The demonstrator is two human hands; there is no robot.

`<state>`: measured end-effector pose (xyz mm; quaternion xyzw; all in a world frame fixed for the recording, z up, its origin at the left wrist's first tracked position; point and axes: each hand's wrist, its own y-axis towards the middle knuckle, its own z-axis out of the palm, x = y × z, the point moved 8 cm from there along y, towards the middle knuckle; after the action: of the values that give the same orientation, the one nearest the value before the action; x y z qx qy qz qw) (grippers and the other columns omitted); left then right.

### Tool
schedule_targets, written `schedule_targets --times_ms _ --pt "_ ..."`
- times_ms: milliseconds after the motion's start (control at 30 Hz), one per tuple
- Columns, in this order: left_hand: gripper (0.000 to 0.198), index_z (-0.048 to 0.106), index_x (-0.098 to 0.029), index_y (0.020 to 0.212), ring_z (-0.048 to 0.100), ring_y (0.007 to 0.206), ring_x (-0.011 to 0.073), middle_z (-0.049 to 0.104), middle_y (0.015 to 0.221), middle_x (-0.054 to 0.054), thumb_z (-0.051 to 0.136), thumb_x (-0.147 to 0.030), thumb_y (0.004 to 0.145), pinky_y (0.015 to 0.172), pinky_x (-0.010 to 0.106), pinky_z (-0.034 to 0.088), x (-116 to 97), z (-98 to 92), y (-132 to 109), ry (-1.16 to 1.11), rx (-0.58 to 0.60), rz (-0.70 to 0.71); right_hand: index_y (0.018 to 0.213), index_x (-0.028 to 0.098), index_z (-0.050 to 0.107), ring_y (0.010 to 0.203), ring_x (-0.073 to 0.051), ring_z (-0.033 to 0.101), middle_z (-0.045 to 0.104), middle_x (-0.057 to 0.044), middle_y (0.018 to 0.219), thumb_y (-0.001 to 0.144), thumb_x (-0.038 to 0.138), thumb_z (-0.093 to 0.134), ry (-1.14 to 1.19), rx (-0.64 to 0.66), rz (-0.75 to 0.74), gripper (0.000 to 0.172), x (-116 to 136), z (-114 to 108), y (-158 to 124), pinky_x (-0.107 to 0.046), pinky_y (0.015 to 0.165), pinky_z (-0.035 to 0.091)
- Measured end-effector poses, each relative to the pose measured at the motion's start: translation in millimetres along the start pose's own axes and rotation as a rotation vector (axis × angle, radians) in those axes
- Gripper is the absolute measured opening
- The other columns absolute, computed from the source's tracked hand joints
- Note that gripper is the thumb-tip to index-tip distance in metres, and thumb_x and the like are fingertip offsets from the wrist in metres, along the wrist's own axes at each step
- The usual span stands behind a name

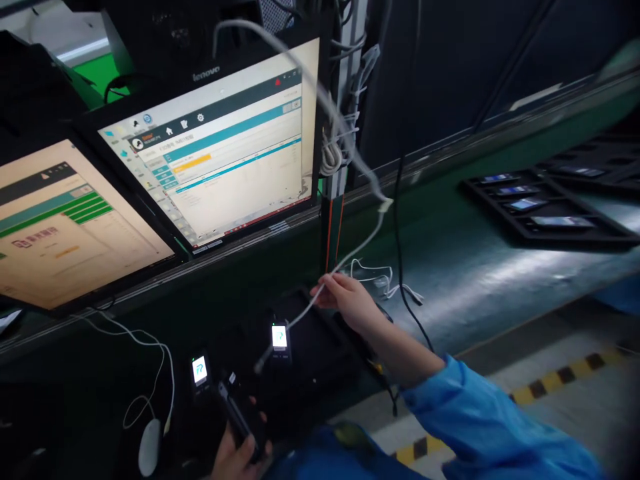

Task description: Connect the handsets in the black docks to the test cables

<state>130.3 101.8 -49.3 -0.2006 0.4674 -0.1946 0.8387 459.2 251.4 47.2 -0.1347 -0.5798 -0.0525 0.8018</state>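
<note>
Two small screens already glow; the white cable pinched in the right hand ends unconnected, apart from the dark device gripped near left by the left hand.

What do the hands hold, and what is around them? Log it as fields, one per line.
Left hand: grips a dark handheld device
Right hand: pinches a white cable
Lit screens nearby: two small devices, one left, one right
Monitors: two, both on; the right one marked lenovo
Lower left: white mouse
Far right: black tray holding phones
</note>
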Motion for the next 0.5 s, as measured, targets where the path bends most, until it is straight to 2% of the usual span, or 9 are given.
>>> schedule_targets --times_ms 100,200,267,367,433,500 --pt "0.05 0.071 -0.029 0.105 0.062 0.092 0.0198 0.068 0.105 0.008 0.087 -0.028 0.058 0.071 0.03 0.05 -4 12.0 2 0.003 0.045 0.012 0.079 0.018 0.057 0.053 -0.013 0.065 0.07 -0.003 0.066 0.081 0.032 0.066 0.111 -0.13 0.133 0.017 -51 -18 -20 -0.019 0.047 0.05" --pt "0.047 0.07 -0.029 0.104 0.061 0.095 0.0192 0.067 0.107 0.008 0.086 -0.025 0.059 0.076 0.032 0.051 -3 13.4 3 0.034 0.063 -0.026 0.079 0.02 0.054 0.052 -0.011 0.062 0.068 -0.001 0.065 0.079 0.035 0.068 0.171 -0.185 0.168 0.021 -81 -29 -25 -0.018 0.045 0.047" --pt "0.048 0.07 -0.028 0.105 0.062 0.089 0.0173 0.068 0.102 0.007 0.086 -0.026 0.06 0.076 0.032 0.051 -1 12.9 4 0.039 0.079 -0.042 0.08 0.021 0.051 0.051 -0.01 0.059 0.063 0.003 0.061 0.078 0.04 0.067 0.231 -0.173 0.172 0.024 -84 -29 -23 -0.019 0.048 0.049" --pt "0.051 0.067 -0.028 0.107 0.063 0.092 0.0182 0.068 0.104 0.007 0.086 -0.025 0.06 0.077 0.033 0.052 1 12.1 3 0.038 0.103 -0.064 0.084 0.023 0.049 0.046 -0.006 0.049 0.052 0.009 0.055 0.075 0.048 0.065 0.287 -0.081 0.156 0.031 -72 -16 -23 -0.018 0.05 0.047" --pt "0.053 0.065 -0.028 0.109 0.063 0.097 0.0198 0.068 0.108 0.007 0.085 -0.024 0.06 0.078 0.032 0.053 3 10.0 4 0.04 0.094 -0.081 0.083 0.023 0.049 0.044 -0.005 0.045 0.049 0.011 0.054 0.068 0.045 0.07 0.251 0.016 0.148 0.034 -64 2 -36 -0.016 0.047 0.042" --pt "0.052 0.063 -0.027 0.112 0.063 0.099 0.0201 0.067 0.109 0.007 0.083 -0.026 0.064 0.079 0.031 0.054 4 10.8 7 0.062 0.106 -0.105 0.076 0.021 0.05 0.042 -0.006 0.044 0.049 0.01 0.05 0.06 0.038 0.074 0.147 0.121 0.166 0.033 -70 23 -61 -0.017 0.043 0.039"
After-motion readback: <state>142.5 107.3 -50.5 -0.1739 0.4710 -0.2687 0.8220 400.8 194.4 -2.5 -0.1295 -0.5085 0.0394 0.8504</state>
